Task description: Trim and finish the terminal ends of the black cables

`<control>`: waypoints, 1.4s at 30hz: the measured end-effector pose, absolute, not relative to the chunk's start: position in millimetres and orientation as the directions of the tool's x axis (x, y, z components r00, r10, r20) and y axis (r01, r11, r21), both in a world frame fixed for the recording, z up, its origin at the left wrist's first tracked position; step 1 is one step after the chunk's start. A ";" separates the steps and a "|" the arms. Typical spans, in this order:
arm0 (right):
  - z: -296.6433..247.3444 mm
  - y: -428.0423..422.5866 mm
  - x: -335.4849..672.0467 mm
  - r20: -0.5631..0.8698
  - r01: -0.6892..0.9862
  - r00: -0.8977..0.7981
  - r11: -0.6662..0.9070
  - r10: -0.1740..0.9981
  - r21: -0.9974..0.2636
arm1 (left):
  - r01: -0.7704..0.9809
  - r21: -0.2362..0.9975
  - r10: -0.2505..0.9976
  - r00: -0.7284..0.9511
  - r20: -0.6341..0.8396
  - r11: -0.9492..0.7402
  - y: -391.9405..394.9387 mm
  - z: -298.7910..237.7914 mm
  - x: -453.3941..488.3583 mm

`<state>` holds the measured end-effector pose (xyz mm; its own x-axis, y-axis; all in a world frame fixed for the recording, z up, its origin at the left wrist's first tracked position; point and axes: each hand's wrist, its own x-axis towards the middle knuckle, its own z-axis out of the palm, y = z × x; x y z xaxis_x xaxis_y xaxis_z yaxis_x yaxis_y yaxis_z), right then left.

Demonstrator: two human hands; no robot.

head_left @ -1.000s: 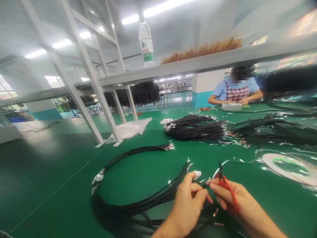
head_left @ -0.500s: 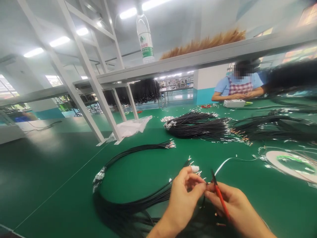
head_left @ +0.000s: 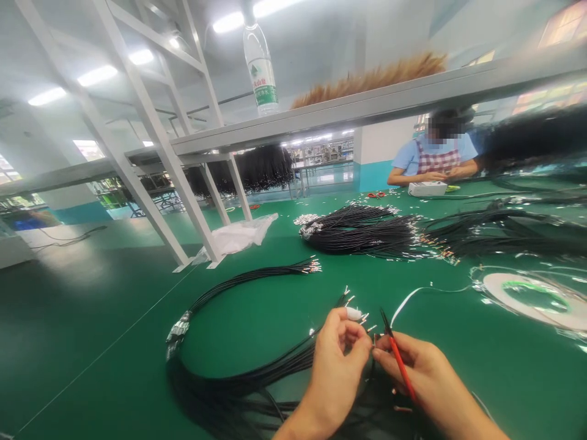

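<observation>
My left hand point(head_left: 337, 370) is closed in a pinch at the end of a thin black cable, with a white covering point(head_left: 353, 313) on one fingertip. My right hand point(head_left: 433, 376) holds red-handled tweezers point(head_left: 398, 357), dark tips pointing up and away. Its thumb and forefinger almost meet the left fingertips at a small wire end point(head_left: 375, 341). A narrow white strip point(head_left: 406, 301) runs from behind the tweezers towards the reel on the right. A looped bundle of black cables point(head_left: 220, 382) lies left of and beneath my hands, bound by a shiny silvery wrap point(head_left: 178, 329).
More black cable bundles point(head_left: 362, 229) lie farther back on the green table point(head_left: 114, 342). A white reel point(head_left: 499, 287) lies right. A plastic bag point(head_left: 245, 235) sits by the metal shelf legs. A bottle point(head_left: 260, 67) stands on the shelf. A co-worker point(head_left: 435, 159) sits across.
The whole view has shifted slightly, so things appear a little farther left. My hands stay close together at the wire end, with the tweezers still in my right hand.
</observation>
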<state>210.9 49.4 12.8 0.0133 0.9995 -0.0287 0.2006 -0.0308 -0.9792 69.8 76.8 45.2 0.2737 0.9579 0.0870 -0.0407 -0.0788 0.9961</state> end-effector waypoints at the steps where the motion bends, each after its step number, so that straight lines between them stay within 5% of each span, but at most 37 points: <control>1: 12.1 49.9 211.2 -0.026 0.224 0.010 -0.028 1.000 -0.974 | -0.040 0.996 0.957 0.276 0.087 -0.079 76.9 44.2 70.0; 8: 10.6 51.1 229.6 0.221 0.605 0.123 0.103 0.968 -0.790 | -0.067 0.996 0.980 0.187 0.070 -0.059 80.7 44.1 69.1; 10: 6.6 51.5 237.6 0.398 0.812 0.067 0.183 0.915 -0.555 | -0.060 0.995 0.988 0.130 0.087 -0.080 82.6 43.1 68.2; 13: 2.1 51.8 243.1 0.618 0.968 -0.182 0.249 0.765 -0.022 | -0.010 0.993 0.989 0.082 0.121 -0.121 83.3 40.2 67.5; 16: 7.5 50.8 241.1 0.703 0.944 -0.326 0.253 0.632 0.211 | 0.064 0.982 0.982 0.070 0.173 -0.177 81.9 37.1 67.5; 20: 20.0 48.7 237.2 0.747 0.936 -0.350 0.233 0.565 0.263 | 0.129 0.966 0.974 0.062 0.220 -0.226 79.8 34.6 68.1; 42: 25.6 44.9 230.2 0.705 0.962 -0.271 0.175 0.655 0.207 | 0.319 0.864 0.921 0.127 0.368 -0.389 72.4 40.5 69.7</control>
<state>230.2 44.9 25.6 -0.2711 0.6552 0.7051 0.9625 0.1752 0.2072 69.7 72.4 40.5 0.1272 0.9211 0.3679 0.3186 -0.3892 0.8643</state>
